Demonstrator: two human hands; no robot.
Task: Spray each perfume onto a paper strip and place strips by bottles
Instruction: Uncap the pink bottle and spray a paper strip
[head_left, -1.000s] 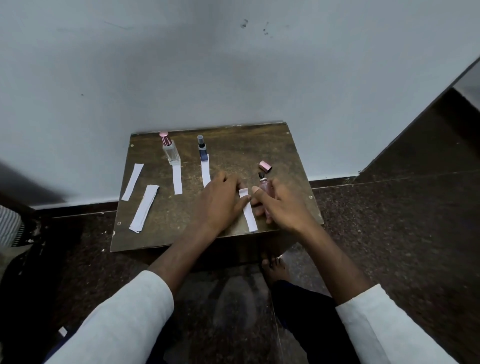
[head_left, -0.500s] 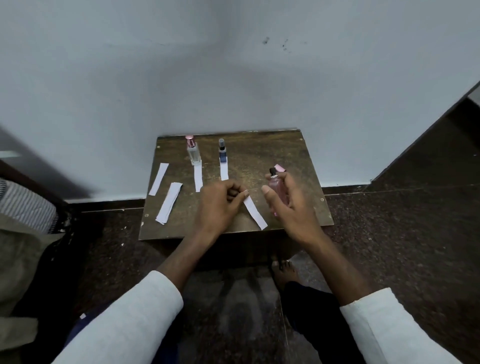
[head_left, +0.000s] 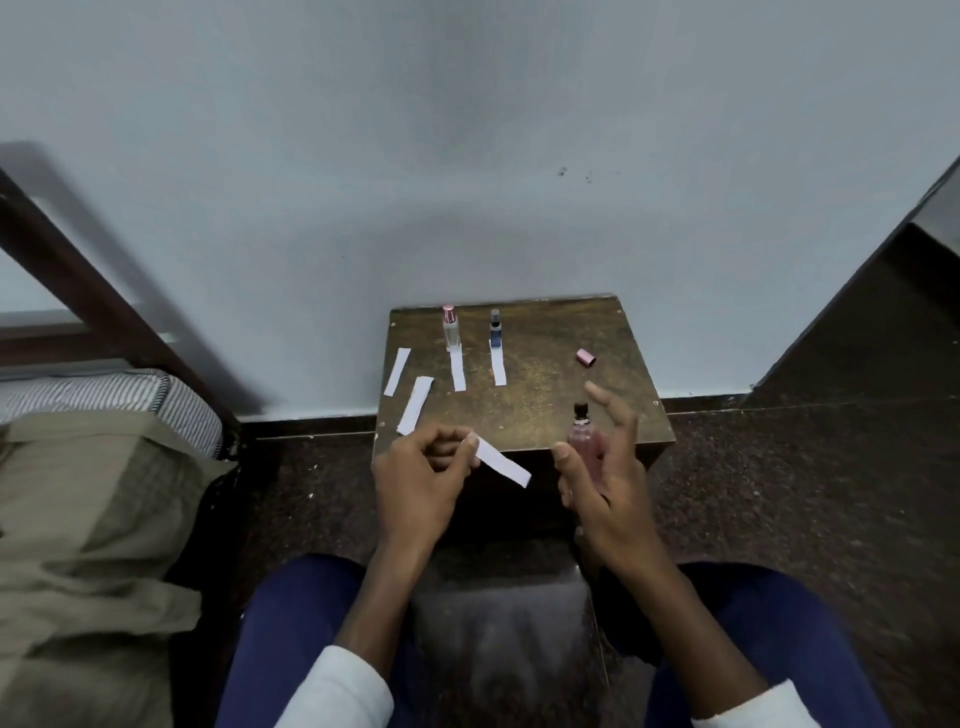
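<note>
My left hand (head_left: 421, 473) pinches one end of a white paper strip (head_left: 503, 461), held in the air over the near edge of the small wooden table (head_left: 550, 405). My right hand (head_left: 605, 467) holds a pink perfume bottle (head_left: 583, 441) upright with its cap off, index finger raised above the nozzle. Its pink cap (head_left: 586, 357) lies on the table at the right. At the back stand a clear bottle with a pink cap (head_left: 451, 328) and a dark blue bottle (head_left: 495, 328). A strip (head_left: 457, 370) lies before the clear bottle, another strip (head_left: 498, 367) before the blue one.
Two spare strips (head_left: 397, 370) (head_left: 415, 405) lie at the table's left side. A bed with a striped mattress and an olive cover (head_left: 93, 499) stands to the left. The white wall (head_left: 467, 156) is right behind the table. Dark speckled floor surrounds it.
Both hands rose off the table and drew toward me, the left lifting the strip, the right lifting the uncapped pink bottle. The pink cap now lies on the table. The camera pulled back.
</note>
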